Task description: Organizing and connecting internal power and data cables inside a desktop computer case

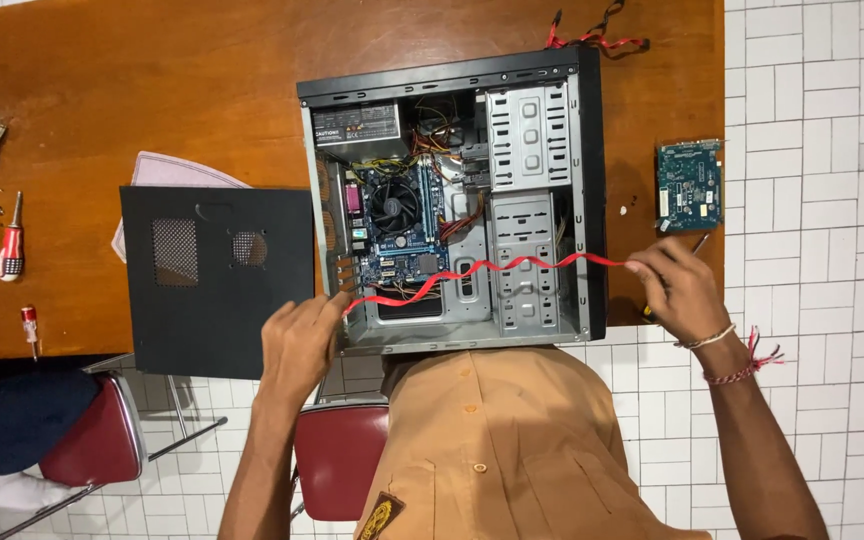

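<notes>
The left hand (297,335) pinches one end of a flat red cable (482,268) at the near-left corner of the open case (592,190). The cable's long axis runs left to right, wavy and nearly level, across the case's open side above the motherboard (397,225). Its far end is closed in the fingers of the right hand (677,290), just past the case's right wall, so each hand holds one end.

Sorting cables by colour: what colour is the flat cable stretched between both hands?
Red flat cable, head view.
</notes>
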